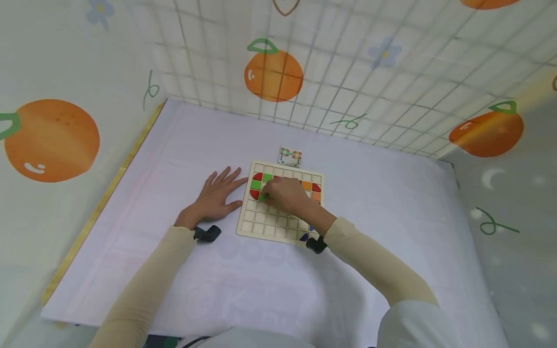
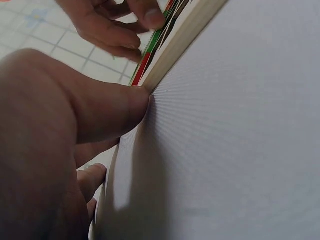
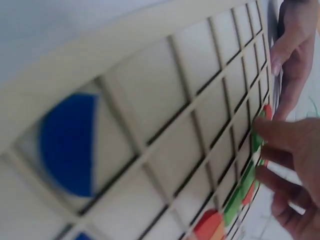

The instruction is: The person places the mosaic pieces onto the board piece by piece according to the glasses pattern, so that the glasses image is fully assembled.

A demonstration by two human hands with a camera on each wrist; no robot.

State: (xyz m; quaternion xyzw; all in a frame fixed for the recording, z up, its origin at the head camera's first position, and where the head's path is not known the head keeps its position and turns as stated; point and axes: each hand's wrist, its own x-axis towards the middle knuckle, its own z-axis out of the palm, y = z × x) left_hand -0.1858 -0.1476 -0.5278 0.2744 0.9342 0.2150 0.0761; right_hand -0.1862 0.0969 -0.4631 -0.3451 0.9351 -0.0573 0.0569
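A wooden grid board (image 1: 265, 227) lies on the white table, with red, green and orange pieces in its far rows. My left hand (image 1: 215, 197) is spread flat beside it. Its thumb (image 2: 115, 110) touches the board's left edge in the left wrist view. Over the board's left part, my right hand (image 1: 285, 194) has curled fingers and pinches a green tile (image 3: 257, 136) low at the grid. The palm hides some of the middle cells. A red rounded piece (image 1: 254, 194) sits just left of those fingertips. Near the front right corner lies a blue rounded piece (image 3: 72, 145).
Behind the board lies a small pattern card (image 1: 289, 156) with coloured shapes. A yellow strip (image 1: 104, 200) runs along the table's left edge. Fruit-printed curtains (image 1: 348, 72) close off the back and sides. Dark wrist cameras (image 1: 207, 234) are strapped to both wrists.
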